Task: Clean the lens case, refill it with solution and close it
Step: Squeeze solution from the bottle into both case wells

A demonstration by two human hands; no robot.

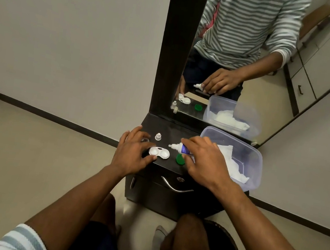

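The lens case [159, 152] lies open on the dark bench [171, 129], both wells facing up and neither lid fitted. One green lid [180, 159] rests on the bench just right of the case. A clear, round item, possibly the second lid, lies partly under the left hand; it cannot be identified with certainty.

The left hand [133, 152] rests beside the case with fingers spread and relaxed, the thumb touching the case's left edge; its grip holds nothing. The right hand [204, 159] has its grip closed round the solution bottle [179, 148], which is held on its side with the nozzle pointing left, above and slightly right of the case. The bottle's small white cap [158, 136] stands apart on the bench.

A clear plastic tub [259, 162] holding white tissue [233, 164] stands at the right.

Judged status: the bottle is uncapped and aimed, so the refill step appears to be in hand. Whether the wells hold liquid cannot be determined. Fitting both lids remains.
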